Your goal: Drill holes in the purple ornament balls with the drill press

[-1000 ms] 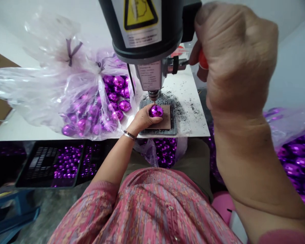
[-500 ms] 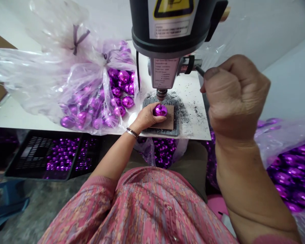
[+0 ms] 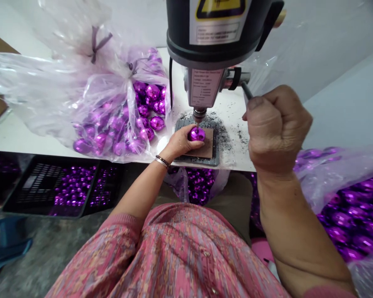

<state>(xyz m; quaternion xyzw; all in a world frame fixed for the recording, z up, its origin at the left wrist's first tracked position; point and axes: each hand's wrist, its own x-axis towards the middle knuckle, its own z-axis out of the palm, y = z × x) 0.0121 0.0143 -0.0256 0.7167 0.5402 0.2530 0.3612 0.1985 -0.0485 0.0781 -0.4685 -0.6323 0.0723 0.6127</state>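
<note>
My left hand (image 3: 182, 142) is closed around a shiny purple faceted ball (image 3: 197, 134), thumb on the near side and fingers behind it. The ball rests on a square brown board (image 3: 207, 145) on the grey base (image 3: 216, 155) of a drill press (image 3: 207, 85). Straight above the ball is the chuck (image 3: 199, 114); its thin bit reaches down to the ball's top, though whether it has gone in I cannot tell. At the right, my right hand (image 3: 275, 130) makes a fist around the end of the press's feed lever (image 3: 246, 91).
Clear plastic bags (image 3: 112, 128) of purple balls lie left on the white table (image 3: 27, 138). Dark shavings (image 3: 225, 136) surround the base. Below the edge are a black crate (image 3: 43, 182) with purple pieces and an open bag (image 3: 202, 186). Another bag of balls (image 3: 357, 219) stands right.
My right hand has moved left and slightly down with the lever. My left hand still holds the ball on the board. The whole view has shifted slightly.
</note>
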